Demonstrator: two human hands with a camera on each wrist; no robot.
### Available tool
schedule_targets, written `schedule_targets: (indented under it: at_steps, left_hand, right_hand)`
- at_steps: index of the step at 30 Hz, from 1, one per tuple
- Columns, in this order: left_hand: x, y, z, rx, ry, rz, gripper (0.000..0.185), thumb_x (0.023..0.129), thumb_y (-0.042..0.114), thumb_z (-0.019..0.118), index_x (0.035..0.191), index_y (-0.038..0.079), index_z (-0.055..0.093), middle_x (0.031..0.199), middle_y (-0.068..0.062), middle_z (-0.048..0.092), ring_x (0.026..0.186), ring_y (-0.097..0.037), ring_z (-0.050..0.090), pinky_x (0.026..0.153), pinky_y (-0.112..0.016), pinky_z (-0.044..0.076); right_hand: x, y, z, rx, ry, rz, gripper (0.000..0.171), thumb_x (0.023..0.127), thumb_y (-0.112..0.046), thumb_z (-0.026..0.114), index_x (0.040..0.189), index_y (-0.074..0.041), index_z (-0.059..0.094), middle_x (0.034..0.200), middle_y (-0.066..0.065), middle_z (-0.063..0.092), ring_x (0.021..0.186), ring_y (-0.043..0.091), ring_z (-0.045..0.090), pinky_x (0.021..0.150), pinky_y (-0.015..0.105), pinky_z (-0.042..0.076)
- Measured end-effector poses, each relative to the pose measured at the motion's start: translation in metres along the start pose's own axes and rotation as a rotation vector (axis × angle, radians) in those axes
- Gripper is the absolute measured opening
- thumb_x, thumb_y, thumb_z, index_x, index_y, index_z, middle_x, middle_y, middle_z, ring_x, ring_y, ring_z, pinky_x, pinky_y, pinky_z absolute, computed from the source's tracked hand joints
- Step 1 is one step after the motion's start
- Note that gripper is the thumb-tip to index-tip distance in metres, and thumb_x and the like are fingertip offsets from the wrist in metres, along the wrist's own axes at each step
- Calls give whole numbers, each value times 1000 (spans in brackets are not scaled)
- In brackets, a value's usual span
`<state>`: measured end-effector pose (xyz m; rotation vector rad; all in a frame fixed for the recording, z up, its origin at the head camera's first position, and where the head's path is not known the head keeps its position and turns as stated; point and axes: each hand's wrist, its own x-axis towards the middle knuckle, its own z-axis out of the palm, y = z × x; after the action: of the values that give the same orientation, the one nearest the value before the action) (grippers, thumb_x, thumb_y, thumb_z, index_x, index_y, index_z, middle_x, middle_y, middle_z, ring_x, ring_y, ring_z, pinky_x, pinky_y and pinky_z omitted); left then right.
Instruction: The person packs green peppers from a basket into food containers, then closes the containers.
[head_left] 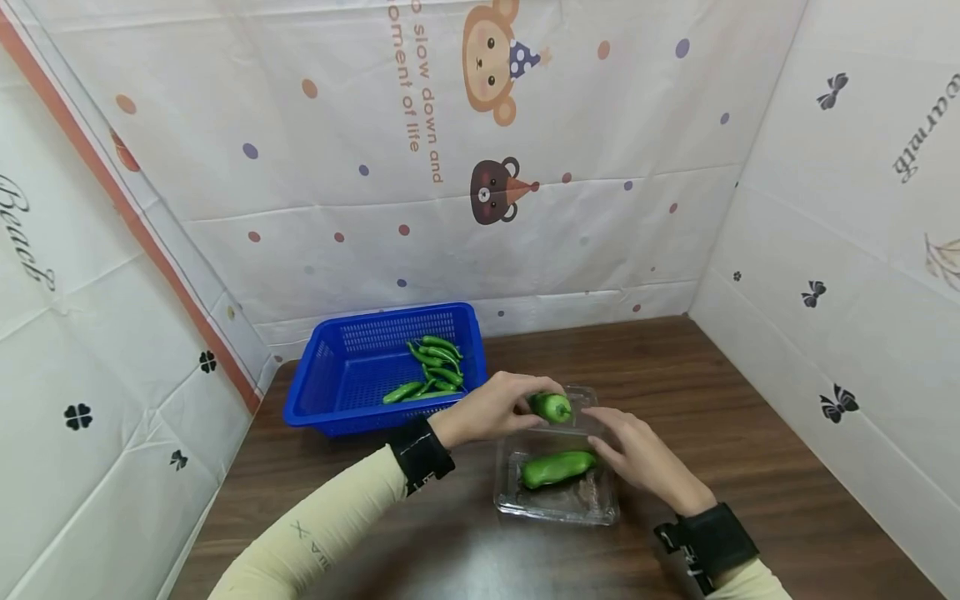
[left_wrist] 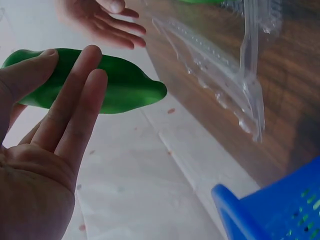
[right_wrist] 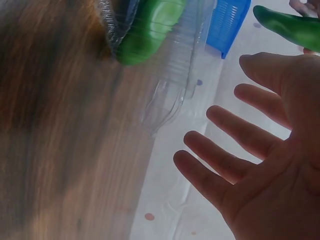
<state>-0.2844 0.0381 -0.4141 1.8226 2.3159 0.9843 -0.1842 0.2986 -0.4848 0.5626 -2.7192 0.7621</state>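
My left hand (head_left: 504, 406) pinches a thick green pepper (left_wrist: 125, 86) between thumb and fingers, above the raised lid of a clear plastic box (head_left: 557, 510). In the left wrist view the pepper's tapered end points away from the palm. Another large green pepper (head_left: 558, 469) lies inside the box, slanting across its bottom. My right hand (head_left: 643, 454) hovers at the box's right side, fingers spread and holding nothing, as the right wrist view shows. The hinged lid (left_wrist: 215, 75) stands open toward the back wall.
A blue plastic basket (head_left: 322, 412) stands left of the box, with several slim green chili peppers (head_left: 438, 354) along its right side. Printed white sheets (head_left: 600, 250) hang behind and on both sides of the brown wooden table (head_left: 720, 400).
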Motion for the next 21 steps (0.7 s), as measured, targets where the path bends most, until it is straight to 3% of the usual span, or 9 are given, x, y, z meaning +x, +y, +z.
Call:
schedule_targets:
  at_steps: [6, 11, 15, 21]
  left_hand:
    - [3, 2, 9, 1, -22, 81, 34, 92, 2, 75, 125, 8, 65, 122, -5, 69, 108, -10, 68, 81, -12, 53]
    - [0, 3, 14, 39, -68, 134, 44, 87, 20, 85, 124, 9, 65, 132, -6, 64, 122, -12, 61, 98, -17, 48]
    - [-2, 3, 19, 41, -120, 135, 51, 86, 30, 86, 127, 10, 63, 138, -8, 61, 131, -13, 55, 107, -19, 42]
    - [-7, 3, 24, -57, -215, 62, 36, 93, 18, 68, 128, 10, 64, 148, -11, 54, 128, -10, 55, 103, -22, 46]
  right_hand:
    - [-4, 1, 0, -14, -4, 26, 45, 98, -9, 70, 141, -1, 58, 135, 21, 63, 122, 40, 61, 96, 57, 52]
    - [-5, 2, 2, -19, 1, 28, 45, 98, -9, 70, 140, 0, 59, 135, 21, 63, 123, 40, 61, 97, 57, 51]
    - [-5, 1, 3, -21, 1, 30, 44, 97, -9, 71, 139, 0, 60, 135, 21, 63, 122, 40, 62, 96, 57, 52]
    - [-5, 1, 4, -17, -12, 39, 43, 98, -10, 70, 139, 0, 60, 134, 20, 64, 122, 40, 61, 96, 57, 52]
